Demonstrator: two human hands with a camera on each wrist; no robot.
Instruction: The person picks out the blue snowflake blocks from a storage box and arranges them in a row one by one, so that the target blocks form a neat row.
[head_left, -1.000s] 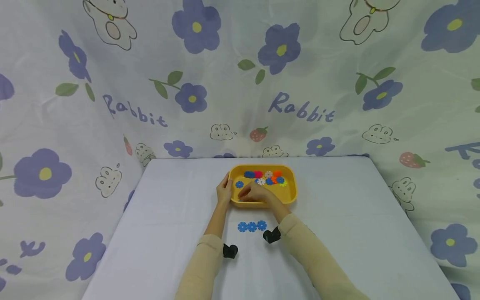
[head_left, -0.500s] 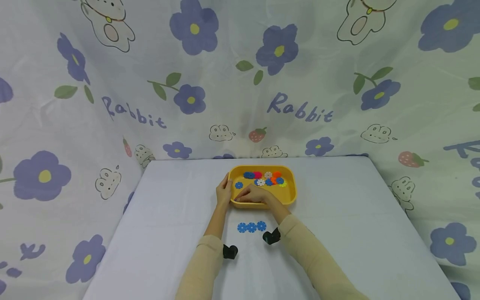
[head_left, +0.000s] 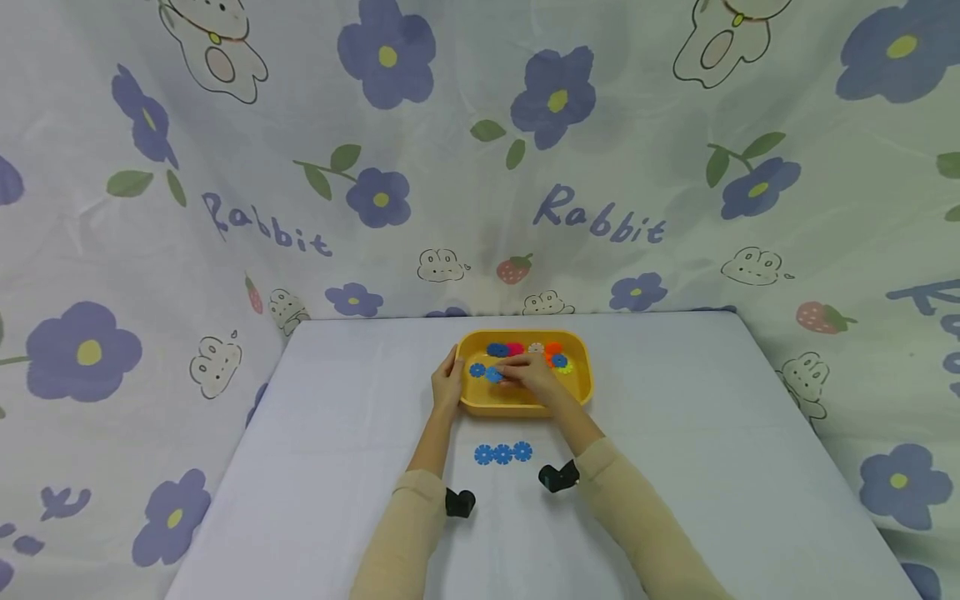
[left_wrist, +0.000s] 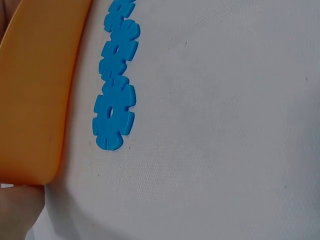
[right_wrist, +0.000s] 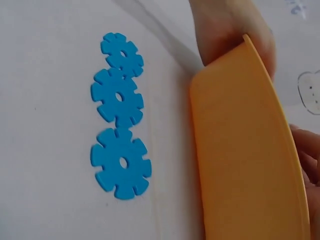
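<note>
My left hand (head_left: 447,382) grips the left side of a yellow plastic tray (head_left: 525,412). In the right wrist view that hand (right_wrist: 230,30) wraps the tray's corner. Over the tray's inside, my right hand (head_left: 531,375) pinches a blue snowflake disc (head_left: 493,374) at its fingertips. Another blue disc (head_left: 477,370) lies just left of it on the tray floor. On the table in front of the tray, a row of three blue snowflake discs (head_left: 503,454) is joined edge to edge; the left wrist view shows its near disc (left_wrist: 114,112) closely.
Toward the tray's back lie more discs: dark blue (head_left: 497,350), pink (head_left: 515,349), pale (head_left: 536,348) and orange (head_left: 553,347). The right hand hides some of the others. A white cloth (head_left: 337,417) covers the table, with a printed curtain (head_left: 480,167) behind.
My right hand has moved from the tray's front left corner up and back to the right, and now a blue disc shows at its fingertips. The left hand stays on the tray.
</note>
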